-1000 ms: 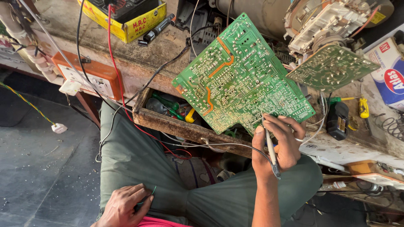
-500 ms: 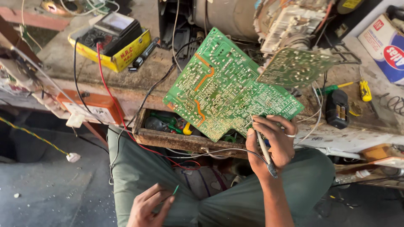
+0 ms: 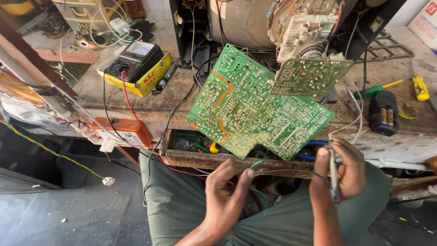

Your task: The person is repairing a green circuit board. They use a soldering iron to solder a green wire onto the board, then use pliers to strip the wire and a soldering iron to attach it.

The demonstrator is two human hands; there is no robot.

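The left hand (image 3: 225, 193) pinches a thin green wire (image 3: 256, 163) just below the tilted green circuit board (image 3: 255, 107) (solder side up), while the right hand (image 3: 343, 168) grips a soldering iron (image 3: 333, 175), its tip not yet touching the board.

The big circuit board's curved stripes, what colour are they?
Orange, on the green circuit board; the head view shows them clearly.

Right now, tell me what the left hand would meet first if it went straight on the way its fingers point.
Probably the lower edge of the large green circuit board; the left hand points up toward it, though depth is unclear.
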